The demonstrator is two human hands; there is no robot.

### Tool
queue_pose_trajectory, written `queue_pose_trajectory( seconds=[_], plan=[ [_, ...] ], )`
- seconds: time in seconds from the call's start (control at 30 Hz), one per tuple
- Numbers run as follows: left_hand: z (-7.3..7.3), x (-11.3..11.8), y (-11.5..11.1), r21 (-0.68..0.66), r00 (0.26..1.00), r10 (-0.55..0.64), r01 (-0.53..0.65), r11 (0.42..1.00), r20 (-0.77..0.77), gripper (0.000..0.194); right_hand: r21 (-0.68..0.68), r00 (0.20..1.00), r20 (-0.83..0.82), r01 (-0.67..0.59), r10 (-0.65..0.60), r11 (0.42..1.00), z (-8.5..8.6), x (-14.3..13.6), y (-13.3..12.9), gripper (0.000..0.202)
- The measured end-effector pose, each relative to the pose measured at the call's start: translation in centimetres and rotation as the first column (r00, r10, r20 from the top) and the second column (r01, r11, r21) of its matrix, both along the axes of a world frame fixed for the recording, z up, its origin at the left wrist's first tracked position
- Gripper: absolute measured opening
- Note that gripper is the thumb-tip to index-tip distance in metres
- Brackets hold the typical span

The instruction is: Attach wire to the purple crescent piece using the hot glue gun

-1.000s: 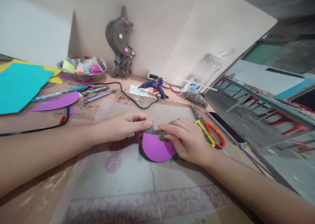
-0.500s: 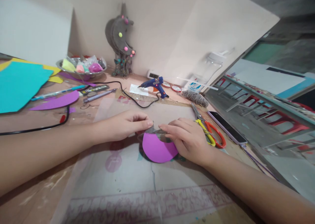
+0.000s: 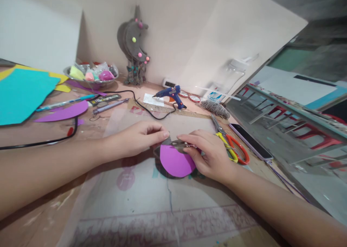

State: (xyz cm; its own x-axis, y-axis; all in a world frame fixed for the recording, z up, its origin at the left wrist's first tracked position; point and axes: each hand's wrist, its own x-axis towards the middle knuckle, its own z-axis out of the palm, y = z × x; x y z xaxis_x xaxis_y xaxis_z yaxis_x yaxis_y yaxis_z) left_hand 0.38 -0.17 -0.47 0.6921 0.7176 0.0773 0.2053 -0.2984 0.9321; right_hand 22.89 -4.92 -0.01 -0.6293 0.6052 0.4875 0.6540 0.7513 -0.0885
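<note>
A purple crescent-shaped cutout (image 3: 177, 164) is held over the plastic-covered work surface, its curved edge toward me. Grey yarn (image 3: 166, 141) is wound around its upper left tip. My left hand (image 3: 151, 133) is closed, thumb and fingers pinching that wrapped tip. On the other side my right hand (image 3: 207, 149) is closed, with a grey strand between thumb and forefinger near the cutout's right end. The exact grip behind the right fingers is partly hidden. A dark shadow lies beneath the cutout.
Scissors (image 3: 230, 142) and a phone (image 3: 251, 141) lie right of my right hand. Behind are a blue glue gun (image 3: 169, 92) with its cord, a grey yarn bundle (image 3: 215, 109) and a decorated grey moon (image 3: 132, 41). Pens, coloured sheets (image 3: 27, 95) and a bowl (image 3: 92, 83) stand left.
The purple cutout has tilted and shifted slightly right. My right hand has drawn back a little, its forefinger and thumb farther from the wrapped tip. My left hand keeps its pinch.
</note>
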Motion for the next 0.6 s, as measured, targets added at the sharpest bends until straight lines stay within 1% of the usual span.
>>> queue_pose_trajectory(
  seconds=[0.2,0.47,0.6],
  plan=[
    [-0.04,0.02,-0.01,0.027,1.0,0.001,-0.001,1.0,-0.022,0.028,0.017,0.999,0.042,0.0,-0.001,1.0,-0.07,0.14,0.07,0.026],
    [0.0,-0.01,0.03,0.011,1.0,-0.002,0.002,1.0,-0.024,0.028,0.016,0.998,0.057,0.008,-0.009,1.0,-0.07,0.29,0.01,0.026],
    [-0.01,0.01,-0.01,-0.019,1.0,-0.011,0.011,1.0,-0.005,0.028,0.016,0.998,0.059,0.007,-0.008,1.0,0.02,0.22,-0.02,0.025]
  ],
)
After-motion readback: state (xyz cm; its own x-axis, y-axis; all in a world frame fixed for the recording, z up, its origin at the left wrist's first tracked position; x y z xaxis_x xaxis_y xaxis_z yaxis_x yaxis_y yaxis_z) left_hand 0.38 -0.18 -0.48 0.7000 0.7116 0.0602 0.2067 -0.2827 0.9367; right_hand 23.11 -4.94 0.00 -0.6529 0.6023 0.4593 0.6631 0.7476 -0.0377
